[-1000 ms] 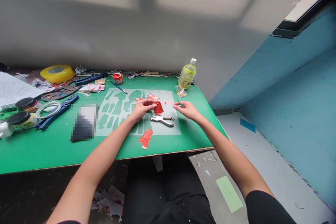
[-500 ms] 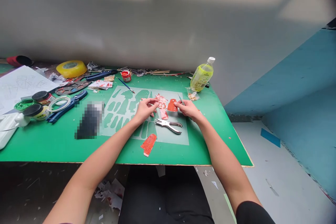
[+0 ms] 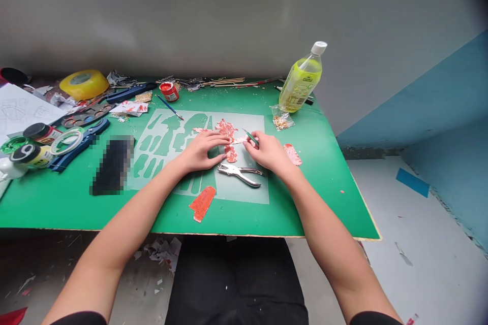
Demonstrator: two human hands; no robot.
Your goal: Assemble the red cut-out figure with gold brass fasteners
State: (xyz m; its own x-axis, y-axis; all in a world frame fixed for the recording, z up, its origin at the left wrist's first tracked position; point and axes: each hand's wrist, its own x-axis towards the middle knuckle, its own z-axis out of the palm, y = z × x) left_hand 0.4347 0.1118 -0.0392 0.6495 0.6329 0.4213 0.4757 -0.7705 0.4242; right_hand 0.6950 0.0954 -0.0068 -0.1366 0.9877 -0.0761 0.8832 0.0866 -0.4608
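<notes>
My left hand (image 3: 204, 152) lies with fingers stretched out, its fingertips resting at a cluster of red-and-white painted paper pieces (image 3: 226, 128). My right hand (image 3: 265, 150) is closed around a slim green pointed tool (image 3: 250, 137), its exact kind unclear. Beside the right fingertips is a whitish paper piece (image 3: 240, 139); whether the fingers also grip it I cannot tell. Just below the hands sits a silver hole punch (image 3: 240, 174). An orange-red paper cutout (image 3: 203, 203) is near the front edge, and a pinkish one (image 3: 293, 154) by the right wrist.
A translucent sheet with cut-out shapes (image 3: 249, 194) covers the middle of the green table (image 3: 324, 203). A yellow-green drink bottle (image 3: 302, 84) and a small bag of gold bits (image 3: 282, 121) stand right. Red paint jar (image 3: 169, 91), paintbrush (image 3: 171, 107), blue tool (image 3: 80, 146) and yellow tape (image 3: 84, 85) lie left.
The orange-red piece held up in my right hand no longer shows there. Both hands have come closer together and lower over the paper pieces. The view has shifted slightly.
</notes>
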